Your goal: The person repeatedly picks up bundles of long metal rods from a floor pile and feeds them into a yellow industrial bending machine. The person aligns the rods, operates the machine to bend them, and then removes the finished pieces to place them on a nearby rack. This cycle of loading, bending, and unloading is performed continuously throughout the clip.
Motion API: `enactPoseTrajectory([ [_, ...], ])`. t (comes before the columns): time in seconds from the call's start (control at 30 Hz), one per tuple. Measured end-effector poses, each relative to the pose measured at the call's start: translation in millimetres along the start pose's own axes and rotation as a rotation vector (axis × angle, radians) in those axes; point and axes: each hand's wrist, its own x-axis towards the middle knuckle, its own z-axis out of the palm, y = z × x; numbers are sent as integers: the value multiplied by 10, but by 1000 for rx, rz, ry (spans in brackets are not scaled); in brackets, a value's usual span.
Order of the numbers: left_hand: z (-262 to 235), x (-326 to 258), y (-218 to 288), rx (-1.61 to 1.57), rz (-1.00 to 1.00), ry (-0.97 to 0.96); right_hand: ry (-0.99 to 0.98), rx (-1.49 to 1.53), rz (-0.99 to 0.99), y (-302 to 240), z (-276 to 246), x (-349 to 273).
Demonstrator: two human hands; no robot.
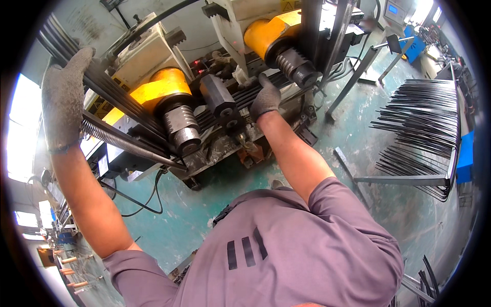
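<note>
My left hand, in a grey work glove, is raised at the far left with its fingers hooked round a bundle of dark metal rods. The rods slant from the upper left down to the left roller of a bending machine. My right hand, also gloved, grips the rods' middle stretch between the rollers, thumb up; its other fingers are partly hidden. A black clamp block sits over the rods beside it. The left steel roller and right steel roller stand below yellow housings.
A rack at the right holds many bent dark rods. A coiled metal spring slants beneath the left rods. Black cables hang over the green floor. A metal stand is beyond the machine's right end.
</note>
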Motion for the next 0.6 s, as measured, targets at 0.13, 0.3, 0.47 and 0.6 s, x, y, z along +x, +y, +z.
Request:
enactPoseTrajectory([
  [0.13, 33, -105, 190, 67, -35, 53, 59, -54, -22, 17, -92, 141],
  [0.3, -27, -96, 141, 42, 69, -32, 67, -90, -2, -14, 0, -4],
  [0.47, -47, -3, 88, -174, 201, -123, 57, -95, 16, -53, 154, -185],
  [0.6, -40, 295, -39, -5, 316, -38, 52, -97, -26, -85, 84, -65],
])
